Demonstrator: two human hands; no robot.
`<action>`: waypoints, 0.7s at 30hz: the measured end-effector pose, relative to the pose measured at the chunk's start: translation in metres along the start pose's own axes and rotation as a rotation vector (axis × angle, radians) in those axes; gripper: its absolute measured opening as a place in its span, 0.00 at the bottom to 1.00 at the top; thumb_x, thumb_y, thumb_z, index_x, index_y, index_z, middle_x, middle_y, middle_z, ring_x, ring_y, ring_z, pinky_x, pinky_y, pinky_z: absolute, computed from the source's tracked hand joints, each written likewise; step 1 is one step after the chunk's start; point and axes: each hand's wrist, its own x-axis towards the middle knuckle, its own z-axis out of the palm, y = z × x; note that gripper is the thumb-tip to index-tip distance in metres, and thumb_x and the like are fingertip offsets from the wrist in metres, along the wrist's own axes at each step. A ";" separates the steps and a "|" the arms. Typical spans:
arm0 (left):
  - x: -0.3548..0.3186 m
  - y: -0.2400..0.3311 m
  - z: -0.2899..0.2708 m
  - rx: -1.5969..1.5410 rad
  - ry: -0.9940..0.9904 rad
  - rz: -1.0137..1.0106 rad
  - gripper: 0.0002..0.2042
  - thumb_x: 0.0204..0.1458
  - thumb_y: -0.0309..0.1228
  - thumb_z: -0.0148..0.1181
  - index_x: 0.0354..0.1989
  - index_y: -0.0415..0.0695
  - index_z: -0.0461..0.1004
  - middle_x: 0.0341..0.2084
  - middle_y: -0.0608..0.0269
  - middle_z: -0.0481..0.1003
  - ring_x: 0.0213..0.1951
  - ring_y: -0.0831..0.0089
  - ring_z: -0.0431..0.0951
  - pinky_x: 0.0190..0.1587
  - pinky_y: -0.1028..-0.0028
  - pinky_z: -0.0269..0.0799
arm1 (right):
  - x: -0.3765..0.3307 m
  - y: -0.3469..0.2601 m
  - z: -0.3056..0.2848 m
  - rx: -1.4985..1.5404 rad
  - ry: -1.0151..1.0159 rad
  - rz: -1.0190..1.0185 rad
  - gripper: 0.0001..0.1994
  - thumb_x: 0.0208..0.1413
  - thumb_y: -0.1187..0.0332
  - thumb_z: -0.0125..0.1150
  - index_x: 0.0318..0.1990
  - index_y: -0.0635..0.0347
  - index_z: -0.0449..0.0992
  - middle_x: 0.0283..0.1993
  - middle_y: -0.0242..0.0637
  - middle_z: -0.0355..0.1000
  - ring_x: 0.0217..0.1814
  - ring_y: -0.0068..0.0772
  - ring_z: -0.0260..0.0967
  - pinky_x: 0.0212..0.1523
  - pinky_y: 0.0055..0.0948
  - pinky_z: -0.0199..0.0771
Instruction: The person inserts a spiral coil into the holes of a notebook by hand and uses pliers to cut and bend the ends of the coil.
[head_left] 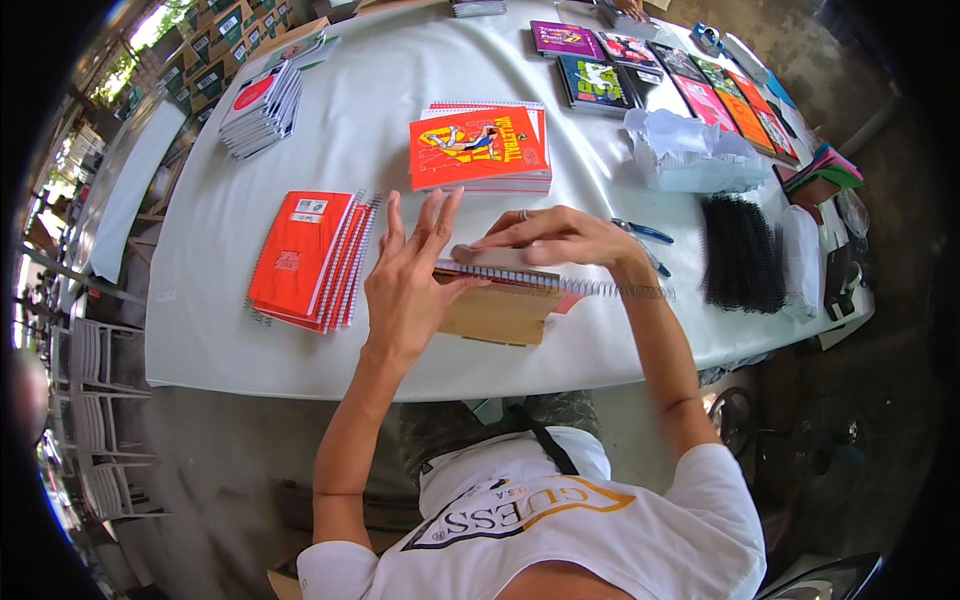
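My white shirt [640,520] nearest. Brown-backed notebook [492,318] at table [220,355] front, spiral edge up; left hand [407,285] spread, thumb against it; right hand [560,237] over spiral, grip: can't tell.

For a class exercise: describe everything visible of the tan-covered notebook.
The notebook shows a tan, cardboard-looking cover. A metal-looking coil runs along its upper edge and juts past the right end. It is tilted, bound edge up, over the white table. The left hand touches its left end; the right hand is above, contact unclear.
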 end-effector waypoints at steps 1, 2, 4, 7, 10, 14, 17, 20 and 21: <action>0.000 0.001 0.000 -0.061 0.011 -0.020 0.51 0.33 0.39 0.77 0.71 0.58 0.56 0.66 0.60 0.62 0.68 0.47 0.57 0.62 0.56 0.67 | 0.005 0.002 -0.001 -0.206 0.001 0.122 0.28 0.57 0.48 0.59 0.55 0.62 0.78 0.53 0.47 0.74 0.56 0.39 0.69 0.60 0.35 0.64; 0.000 0.000 -0.001 -0.121 0.021 -0.040 0.51 0.33 0.37 0.77 0.71 0.58 0.55 0.68 0.58 0.59 0.69 0.46 0.55 0.63 0.58 0.67 | 0.007 0.004 0.000 -0.413 0.002 0.246 0.28 0.58 0.46 0.57 0.55 0.61 0.78 0.54 0.46 0.74 0.56 0.40 0.69 0.61 0.35 0.64; -0.002 -0.006 -0.002 -0.269 0.102 -0.106 0.52 0.34 0.33 0.77 0.72 0.56 0.52 0.70 0.54 0.55 0.69 0.47 0.56 0.63 0.58 0.67 | 0.004 0.002 -0.004 -0.130 0.019 0.096 0.26 0.57 0.48 0.58 0.56 0.56 0.78 0.51 0.45 0.75 0.56 0.38 0.69 0.61 0.34 0.63; -0.008 -0.020 0.005 -0.693 0.077 -0.269 0.53 0.37 0.30 0.77 0.73 0.54 0.47 0.69 0.47 0.55 0.67 0.51 0.60 0.61 0.60 0.70 | 0.010 -0.003 0.000 -0.138 -0.039 0.101 0.27 0.56 0.47 0.61 0.56 0.55 0.78 0.54 0.46 0.74 0.59 0.38 0.68 0.61 0.35 0.63; -0.019 -0.040 0.021 -0.876 0.046 -0.354 0.51 0.41 0.28 0.75 0.74 0.51 0.46 0.67 0.43 0.58 0.64 0.59 0.66 0.58 0.67 0.72 | 0.020 0.003 -0.003 -0.263 0.014 0.316 0.29 0.57 0.50 0.57 0.56 0.66 0.76 0.55 0.49 0.73 0.58 0.43 0.68 0.63 0.37 0.60; -0.020 -0.039 0.023 -1.101 0.052 -0.442 0.48 0.43 0.32 0.75 0.72 0.42 0.50 0.64 0.43 0.63 0.66 0.57 0.63 0.63 0.67 0.65 | 0.015 0.006 -0.001 -0.125 -0.020 0.082 0.27 0.56 0.51 0.59 0.56 0.62 0.77 0.53 0.47 0.74 0.57 0.40 0.68 0.60 0.36 0.62; -0.020 -0.037 0.020 -1.159 0.067 -0.489 0.44 0.45 0.31 0.74 0.70 0.39 0.55 0.64 0.44 0.64 0.66 0.58 0.63 0.64 0.68 0.64 | 0.017 0.028 -0.007 -0.096 0.044 0.159 0.26 0.56 0.50 0.62 0.55 0.62 0.78 0.52 0.45 0.76 0.57 0.39 0.69 0.61 0.35 0.62; -0.022 -0.038 0.024 -1.141 0.113 -0.463 0.40 0.47 0.29 0.72 0.69 0.38 0.57 0.63 0.44 0.64 0.66 0.59 0.64 0.64 0.67 0.64 | 0.020 0.017 -0.007 0.067 0.018 0.061 0.27 0.56 0.51 0.62 0.55 0.62 0.78 0.52 0.45 0.76 0.58 0.39 0.68 0.62 0.35 0.62; -0.024 -0.040 0.024 -1.122 0.109 -0.456 0.39 0.48 0.29 0.72 0.68 0.38 0.58 0.64 0.45 0.64 0.66 0.59 0.64 0.64 0.67 0.64 | 0.022 0.009 -0.002 0.002 0.006 0.076 0.27 0.56 0.51 0.62 0.55 0.62 0.78 0.53 0.45 0.75 0.59 0.39 0.68 0.63 0.35 0.61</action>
